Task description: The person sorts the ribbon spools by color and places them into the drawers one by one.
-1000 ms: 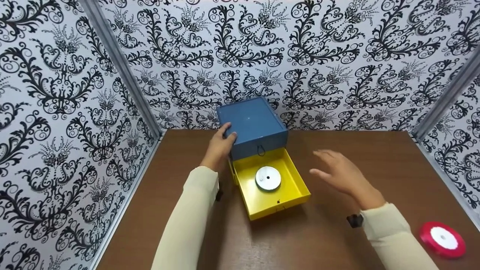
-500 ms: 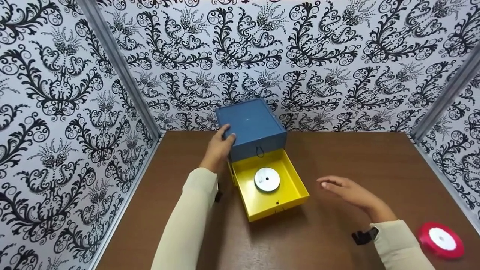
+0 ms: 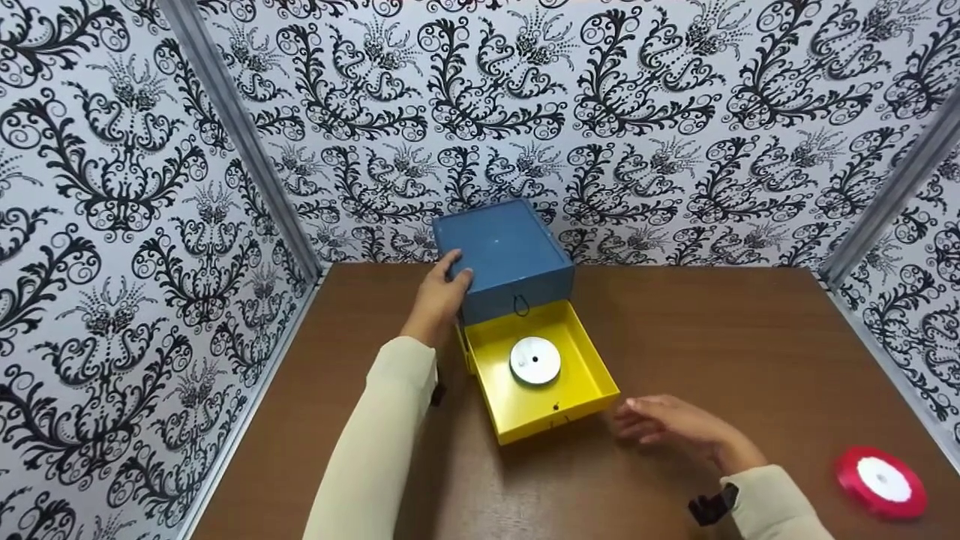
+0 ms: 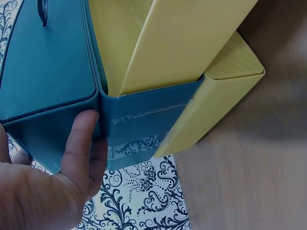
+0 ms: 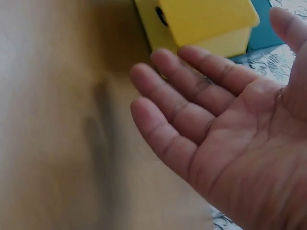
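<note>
a red spool [image 3: 883, 480] lies on the brown table [image 3: 720, 330], well apart; a white-faced disc [image 3: 535, 361] sits inside the yellow drawer [image 3: 517, 409]. the left hand [image 3: 435, 300] holds the blue box [image 3: 499, 244]; the right hand [image 3: 667, 420], fingers loose, nothing held, is near the drawer's corner. glossy, the drawer juts toward the person, long axis angled slightly right.
</note>
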Tool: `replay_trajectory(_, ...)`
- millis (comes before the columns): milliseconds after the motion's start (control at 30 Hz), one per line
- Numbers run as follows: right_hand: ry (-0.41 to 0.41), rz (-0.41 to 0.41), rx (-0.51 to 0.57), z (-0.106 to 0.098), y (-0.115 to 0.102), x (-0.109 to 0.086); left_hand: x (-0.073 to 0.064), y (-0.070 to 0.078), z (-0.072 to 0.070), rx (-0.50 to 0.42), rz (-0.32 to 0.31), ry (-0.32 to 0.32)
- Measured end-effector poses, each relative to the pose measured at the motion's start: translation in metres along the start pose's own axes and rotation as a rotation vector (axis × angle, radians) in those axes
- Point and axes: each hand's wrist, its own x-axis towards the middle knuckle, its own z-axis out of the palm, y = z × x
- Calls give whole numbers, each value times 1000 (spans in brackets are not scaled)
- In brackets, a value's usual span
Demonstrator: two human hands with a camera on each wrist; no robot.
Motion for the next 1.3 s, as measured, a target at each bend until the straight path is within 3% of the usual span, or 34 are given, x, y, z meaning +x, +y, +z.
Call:
replay_trajectory(333,-282,-20,214,30,10,27,0,0,0,40,41,38)
replay_trajectory(567,-409,-23,371,44,15,48,1,-1,-1,7,34,32)
replay_trajectory(667,-452,-28,397,49,17,55,0,0,-2,75,45,23)
replay_trajectory(800,-489,-27,425,58,20,62,-2,1,-3,145,65,14)
replay_trajectory(1000,-513,-18,442,67,23,70,-2,0,-3,106,64,16)
replay_trajectory(1300,-473,-21,518,70,30,73,0,-1,0,56,58,41)
